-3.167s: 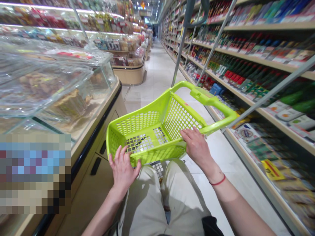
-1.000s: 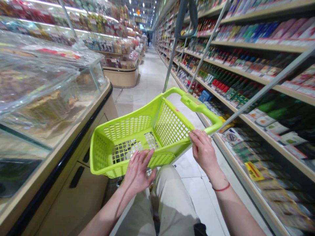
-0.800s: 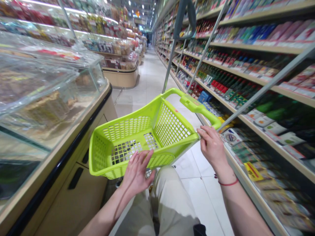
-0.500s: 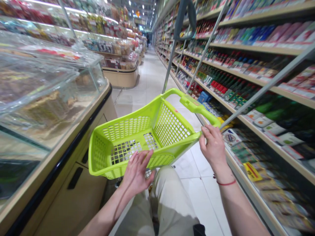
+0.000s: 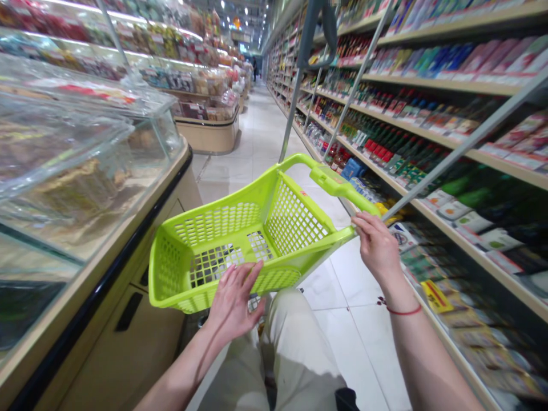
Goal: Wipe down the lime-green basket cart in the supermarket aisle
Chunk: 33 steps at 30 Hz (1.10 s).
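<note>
A bright green shopping cart (image 5: 222, 214) stands turned sideways in front of my knees, its slotted basket holding nothing. My left hand (image 5: 237, 297) hooks its fingers over the near rim, with the thumb standing apart on the outer side. At the right end of the cart, my right hand (image 5: 377, 242) has its fingers bent around the corner where the green handle (image 5: 338, 185) meets the basket. Part of its grip is hidden behind the knuckles. A red cord bracelet (image 5: 405, 311) circles the right wrist.
Shelves (image 5: 445, 137) of bottles and packets line the right side, crossed by slanting metal bars. On the left is a glass-topped display counter (image 5: 171, 171) with a dark bumper edge. A white tiled aisle (image 5: 261, 120) runs ahead, with a distant person (image 5: 254, 68) in it.
My right hand has shifted slightly right, its fingers now closer to the outer end of the handle. The cart and my left hand sit slightly further left in view.
</note>
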Tool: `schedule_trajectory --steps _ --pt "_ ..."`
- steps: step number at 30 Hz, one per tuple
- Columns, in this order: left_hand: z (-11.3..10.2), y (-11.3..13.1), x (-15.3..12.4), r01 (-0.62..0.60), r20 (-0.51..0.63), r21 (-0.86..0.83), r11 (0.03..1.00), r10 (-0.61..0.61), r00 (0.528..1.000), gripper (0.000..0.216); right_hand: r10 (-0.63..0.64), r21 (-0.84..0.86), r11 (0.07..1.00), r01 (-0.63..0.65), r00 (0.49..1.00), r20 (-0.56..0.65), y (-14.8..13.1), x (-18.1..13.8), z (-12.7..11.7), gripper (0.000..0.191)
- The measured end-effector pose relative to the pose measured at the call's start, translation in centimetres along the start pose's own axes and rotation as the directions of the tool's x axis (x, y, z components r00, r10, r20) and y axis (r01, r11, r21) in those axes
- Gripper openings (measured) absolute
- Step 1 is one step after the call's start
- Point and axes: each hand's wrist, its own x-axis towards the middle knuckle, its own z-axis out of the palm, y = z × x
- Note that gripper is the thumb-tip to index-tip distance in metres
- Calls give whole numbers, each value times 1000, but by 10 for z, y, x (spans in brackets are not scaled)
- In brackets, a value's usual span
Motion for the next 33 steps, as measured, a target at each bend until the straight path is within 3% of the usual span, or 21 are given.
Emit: schedule_trajectory --steps 6,11,16,19,27,30,33 --pt "0 0 1 2 0 0 1000 -2 1000 73 112 -51 992 -114 993 -32 24 13 -7 26" --pt "0 -1 1 0 -1 1 1000 0 1000 73 66 -78 994 -78 987 -144 -5 -4 14 26" --pt "-1 -2 0 -2 0 5 1000 2 1000 74 -33 -12 999 32 999 -22 -35 -21 24 28" --pt "-1 -1 -1 -8 0 3 1000 8 1000 73 -29 6 1000 29 1000 -11 -25 -15 17 25" --pt "-1 -2 0 -8 0 0 1000 8 1000 74 139 -95 986 -139 990 -3 36 25 -7 27" --pt "0 -2 0 -4 5 4 1000 4 1000 74 152 -115 981 -155 988 -32 33 26 -4 27" --pt "0 -2 -1 -3 2 7 1000 3 1000 74 117 -120 985 -125 990 -74 11 14 7 28"
